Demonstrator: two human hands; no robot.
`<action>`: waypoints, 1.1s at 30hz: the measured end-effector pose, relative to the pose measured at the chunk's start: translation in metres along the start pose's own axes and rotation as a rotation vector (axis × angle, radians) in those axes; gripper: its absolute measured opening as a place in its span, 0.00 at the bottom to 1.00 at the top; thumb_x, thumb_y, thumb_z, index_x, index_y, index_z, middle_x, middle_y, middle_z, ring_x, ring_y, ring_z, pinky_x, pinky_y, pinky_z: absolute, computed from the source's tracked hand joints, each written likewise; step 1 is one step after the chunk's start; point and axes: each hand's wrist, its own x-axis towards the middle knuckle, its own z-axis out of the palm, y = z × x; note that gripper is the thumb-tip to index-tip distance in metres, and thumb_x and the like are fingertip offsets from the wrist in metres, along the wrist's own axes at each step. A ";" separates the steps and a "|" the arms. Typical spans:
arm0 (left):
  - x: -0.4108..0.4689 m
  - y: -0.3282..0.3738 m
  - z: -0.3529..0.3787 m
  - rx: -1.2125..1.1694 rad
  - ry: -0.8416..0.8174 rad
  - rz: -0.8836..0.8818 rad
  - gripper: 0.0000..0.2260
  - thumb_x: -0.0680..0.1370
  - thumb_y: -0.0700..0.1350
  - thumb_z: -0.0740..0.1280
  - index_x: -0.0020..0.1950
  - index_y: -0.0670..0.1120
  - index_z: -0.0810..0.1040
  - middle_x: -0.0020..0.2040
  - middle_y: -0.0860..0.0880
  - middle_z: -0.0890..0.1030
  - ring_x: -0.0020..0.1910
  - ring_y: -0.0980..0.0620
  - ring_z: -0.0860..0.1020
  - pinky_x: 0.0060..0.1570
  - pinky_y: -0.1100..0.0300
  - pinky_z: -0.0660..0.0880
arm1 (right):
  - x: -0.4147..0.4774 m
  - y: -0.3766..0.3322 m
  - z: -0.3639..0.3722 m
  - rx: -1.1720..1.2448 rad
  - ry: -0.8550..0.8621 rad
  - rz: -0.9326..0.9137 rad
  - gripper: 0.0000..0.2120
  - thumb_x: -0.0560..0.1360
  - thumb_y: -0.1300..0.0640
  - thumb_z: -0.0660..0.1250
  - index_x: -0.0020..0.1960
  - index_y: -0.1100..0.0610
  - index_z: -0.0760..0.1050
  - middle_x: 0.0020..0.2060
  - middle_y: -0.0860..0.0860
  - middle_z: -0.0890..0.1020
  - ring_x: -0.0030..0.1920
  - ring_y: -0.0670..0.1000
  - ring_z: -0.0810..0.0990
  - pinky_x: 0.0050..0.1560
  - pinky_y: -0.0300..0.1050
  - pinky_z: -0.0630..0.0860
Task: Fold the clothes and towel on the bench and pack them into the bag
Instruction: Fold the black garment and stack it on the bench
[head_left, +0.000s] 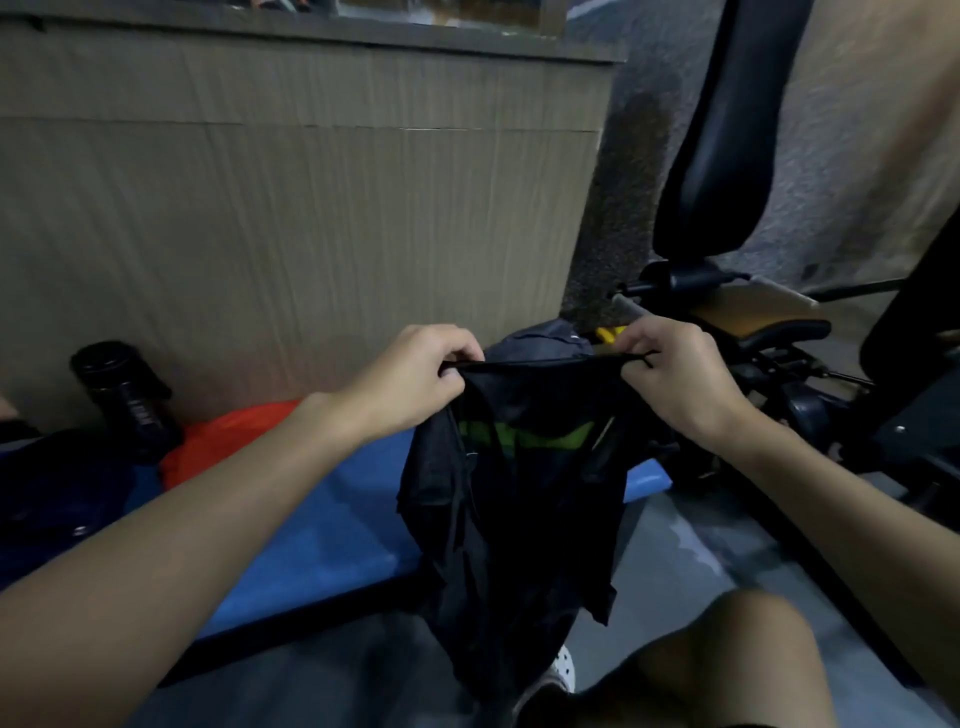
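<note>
I hold a black garment (509, 499) with a green stripe up in the air over the right end of the blue bench (311, 540). My left hand (415, 379) pinches its top edge on the left and my right hand (675, 379) pinches it on the right, so the edge is stretched taut between them. The cloth hangs down past the bench's front edge. An orange-red cloth (223, 441) lies on the bench to the left. A dark grey piece of clothing (540, 338) lies behind the held garment. A dark blue bag (52, 499) sits at the far left.
A black bottle (127, 400) stands on the bench by the brown wall (291, 208). Black gym equipment with a padded seat (711, 156) fills the right side. My knee (737, 660) and a white shoe (558, 670) are below, on the grey floor.
</note>
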 end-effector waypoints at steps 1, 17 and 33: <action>0.004 -0.002 0.005 -0.014 0.013 -0.002 0.14 0.70 0.28 0.64 0.45 0.44 0.82 0.42 0.51 0.80 0.39 0.57 0.77 0.40 0.70 0.68 | -0.003 0.004 -0.007 -0.022 0.017 0.018 0.09 0.74 0.69 0.66 0.47 0.56 0.77 0.36 0.44 0.78 0.37 0.41 0.76 0.36 0.28 0.69; 0.067 0.072 0.054 -0.617 -0.075 -0.073 0.10 0.78 0.32 0.67 0.45 0.46 0.81 0.34 0.53 0.80 0.32 0.64 0.76 0.39 0.71 0.73 | -0.030 0.021 -0.054 0.543 -0.055 0.239 0.13 0.71 0.49 0.74 0.54 0.52 0.79 0.52 0.50 0.82 0.54 0.50 0.79 0.59 0.50 0.73; 0.063 0.084 0.067 -0.090 -0.056 0.184 0.05 0.71 0.39 0.70 0.42 0.48 0.78 0.35 0.52 0.79 0.34 0.53 0.76 0.38 0.57 0.74 | -0.030 0.008 -0.037 0.528 -0.103 0.139 0.21 0.80 0.61 0.65 0.30 0.56 0.65 0.24 0.46 0.67 0.25 0.43 0.64 0.26 0.36 0.62</action>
